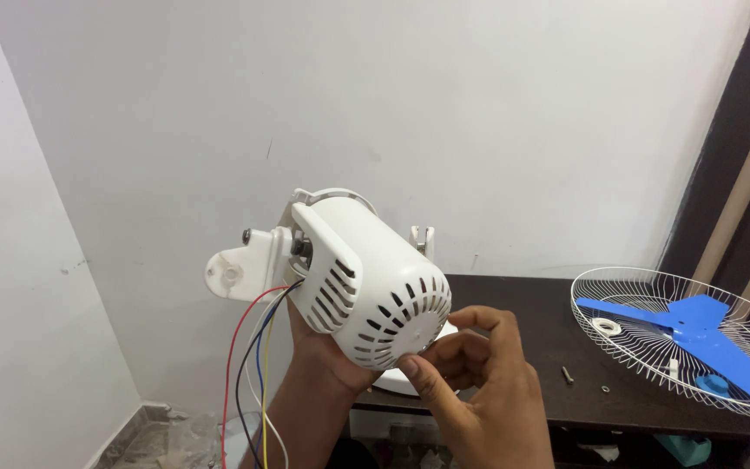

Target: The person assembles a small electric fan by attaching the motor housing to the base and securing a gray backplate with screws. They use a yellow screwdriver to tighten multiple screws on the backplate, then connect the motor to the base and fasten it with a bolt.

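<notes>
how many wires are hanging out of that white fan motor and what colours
4 show: red, black, blue and yellow. All leave the motor housing by its bracket, left of the left hand, and hang down together. More may be hidden behind these.

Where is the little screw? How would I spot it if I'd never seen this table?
Look at the dark table against the white wall, between the white fan motor housing held in the left hand and the wire fan guard with the blue blade. The screw lies on bare tabletop there. It is a short dark stick, longer than the tiny round nut beside it.
</notes>
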